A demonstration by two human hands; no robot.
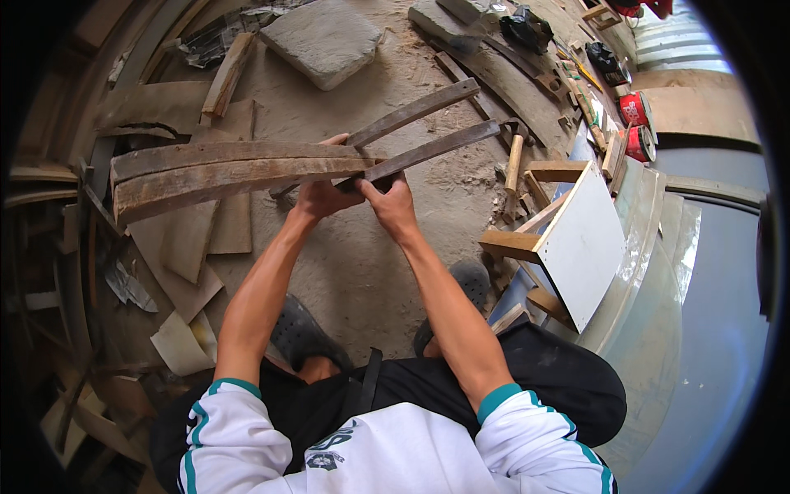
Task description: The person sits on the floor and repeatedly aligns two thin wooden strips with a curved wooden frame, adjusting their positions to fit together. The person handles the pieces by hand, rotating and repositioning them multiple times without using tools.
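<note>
My left hand (322, 198) is closed round the right end of two long, thick, weathered wooden boards (222, 170), which lie side by side and reach out to the left. Beside it, my right hand (390, 206) grips the near one of two narrower wooden bars (436, 150), its thumb pressed along the bar. The far bar (415, 113) runs roughly parallel, up and to the right. Boards and bars meet at my hands, raised above the dusty floor; how they are joined is hidden by my fingers.
Right of my hands lie a hammer (513, 160) and a white panel on a wooden frame (586, 247). Red cans (636, 123) stand farther right. A stone slab (323, 41) and a wood block (228, 76) lie ahead. Loose boards (177, 255) crowd the left.
</note>
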